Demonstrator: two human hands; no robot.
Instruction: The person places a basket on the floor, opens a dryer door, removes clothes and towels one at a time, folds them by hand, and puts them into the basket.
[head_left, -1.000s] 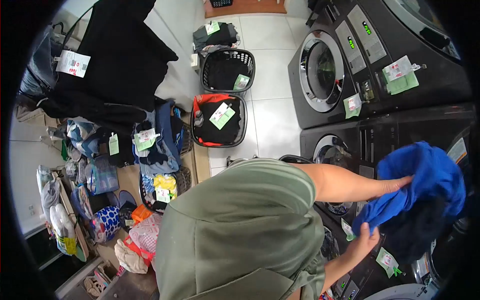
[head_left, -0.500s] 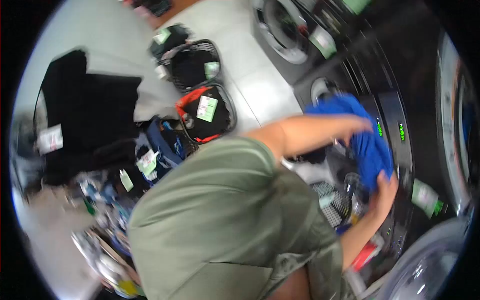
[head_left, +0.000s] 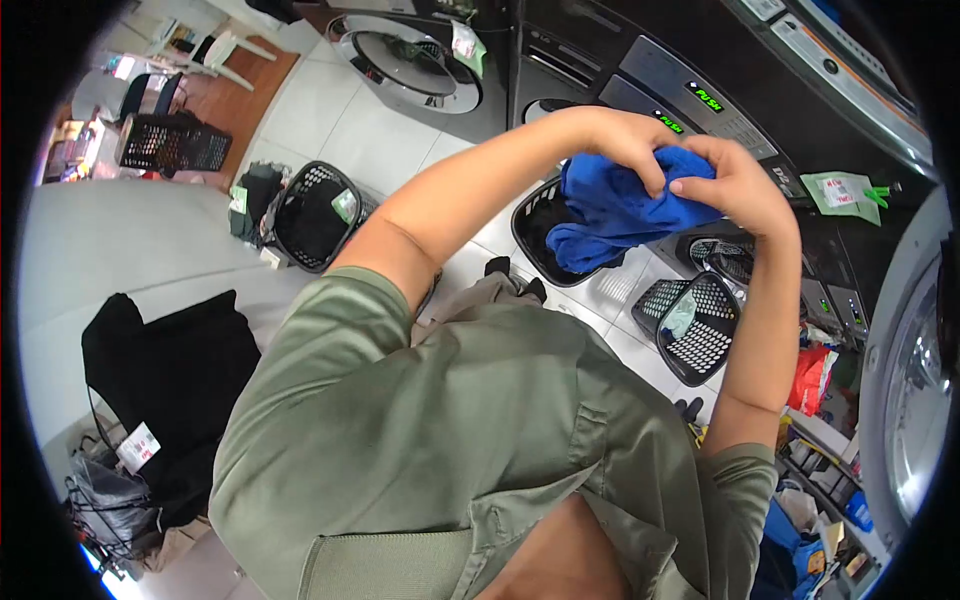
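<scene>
A bright blue garment (head_left: 610,205) is bunched up in front of the black machine's control panel, and its exact kind is hidden by the folds. My left hand (head_left: 632,142) grips its upper edge, thumb pressed onto the cloth. On the other side my right hand (head_left: 735,185) pinches the same cloth, its thumb close to my left thumb. The loose lower part hangs over a black laundry basket (head_left: 530,235), whose contents are partly covered by the cloth.
Stacked black machines (head_left: 600,60) line the far side, with a round glass door (head_left: 910,380) standing open at right. Another basket (head_left: 700,330) is on the tiles near my right forearm. One more basket (head_left: 318,215) holds dark clothes. Black clothing (head_left: 170,380) lies at left.
The blue garment was spread longer between my hands; now it is gathered and my hands are close together. My view has turned, and the garment appears higher and further left.
</scene>
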